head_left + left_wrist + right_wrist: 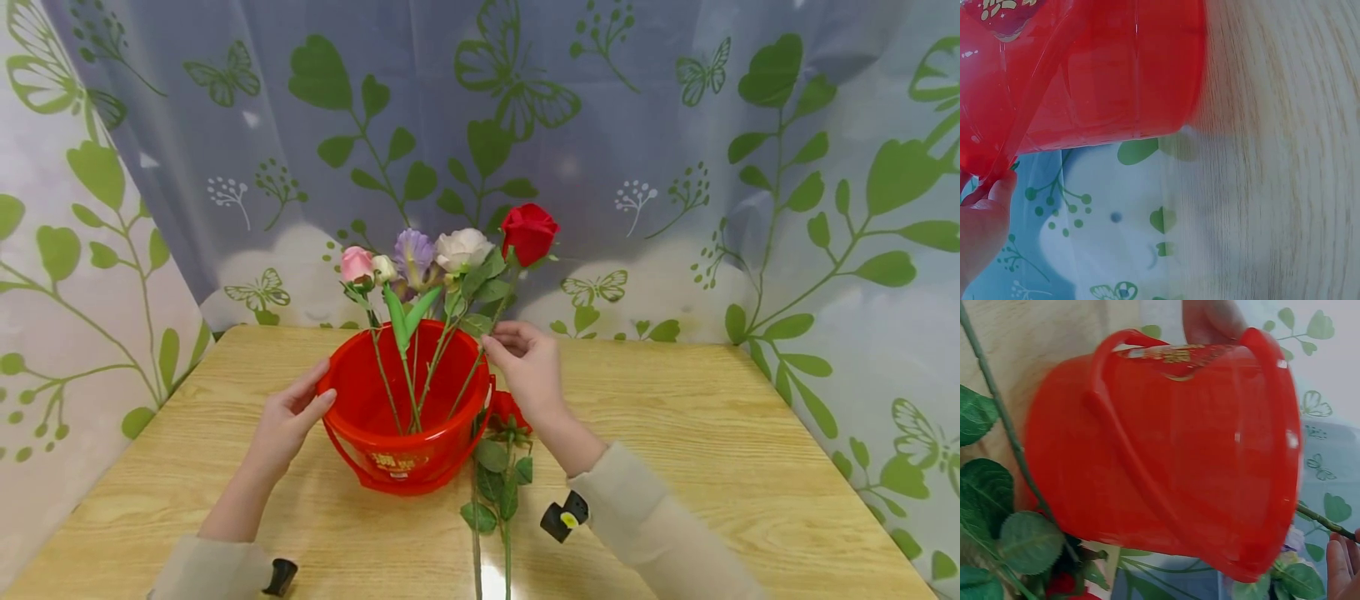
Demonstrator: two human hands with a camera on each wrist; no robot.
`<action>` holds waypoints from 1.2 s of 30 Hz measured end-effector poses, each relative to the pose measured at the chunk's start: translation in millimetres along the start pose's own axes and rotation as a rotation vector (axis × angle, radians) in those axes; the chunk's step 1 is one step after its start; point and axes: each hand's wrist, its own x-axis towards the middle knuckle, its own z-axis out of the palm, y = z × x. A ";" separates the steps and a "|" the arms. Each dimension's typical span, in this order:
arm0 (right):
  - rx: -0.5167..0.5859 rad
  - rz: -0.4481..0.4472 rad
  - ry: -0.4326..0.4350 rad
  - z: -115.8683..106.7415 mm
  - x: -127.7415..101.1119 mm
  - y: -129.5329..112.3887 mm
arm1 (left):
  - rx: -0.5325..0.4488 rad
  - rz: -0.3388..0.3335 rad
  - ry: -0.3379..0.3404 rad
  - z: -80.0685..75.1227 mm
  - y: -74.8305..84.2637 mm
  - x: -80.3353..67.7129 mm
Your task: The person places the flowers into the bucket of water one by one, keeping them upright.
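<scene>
A red bucket (450,457) stands on the table, holding several artificial flowers upright. My left hand (288,421) grips its left rim, with the thumb on the near side; the left wrist view shows those fingers (999,194) at the rim beside the handle. At the right rim, my right hand (528,367) pinches the green stem of a red rose (529,233), whose lower end reaches inside the bucket. Beside it in the bucket are a white flower (462,250), a purple iris (413,257), a cream bud (385,268) and a pink rose (356,264).
Right of the bucket, another red flower (508,412) lies on the wooden table (675,467), with leafy stems (507,500) running toward the near edge. A patterned curtain (645,125) hangs behind the table. The bucket's handle (1141,469) hangs down along its side.
</scene>
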 end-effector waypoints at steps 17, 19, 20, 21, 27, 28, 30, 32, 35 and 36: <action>-0.126 -0.039 -0.057 10.6 -6.8 22.2 | -0.012 0.004 0.008 0.3 -0.6 0.1; -0.132 -0.039 -0.058 10.9 -7.5 22.3 | -0.014 0.009 0.008 0.3 -1.0 0.1; -0.132 -0.037 -0.057 10.9 -7.7 22.3 | -0.014 0.010 0.007 0.3 -1.1 0.0; -0.132 -0.033 -0.058 10.9 -8.1 22.0 | -0.015 0.011 0.006 0.3 -1.1 -0.1; -0.136 -0.001 -0.067 7.3 -6.8 22.5 | -0.006 0.012 0.008 0.7 -0.9 -0.2; -0.138 0.013 -0.068 6.3 -6.4 22.7 | -0.004 0.012 0.008 0.7 -0.8 -0.3; -0.139 0.037 -0.071 4.3 -5.8 22.7 | -0.002 0.010 0.007 0.6 -0.7 -0.4; -0.136 0.061 -0.070 2.3 -5.3 22.8 | -0.002 0.008 0.008 0.5 -0.4 -0.5; -0.122 0.086 -0.066 -0.3 -4.7 23.3 | -0.004 0.004 0.006 0.4 -0.1 -0.5; -0.115 0.093 -0.066 -1.3 -4.8 23.6 | -0.004 0.004 0.005 0.5 0.0 -0.4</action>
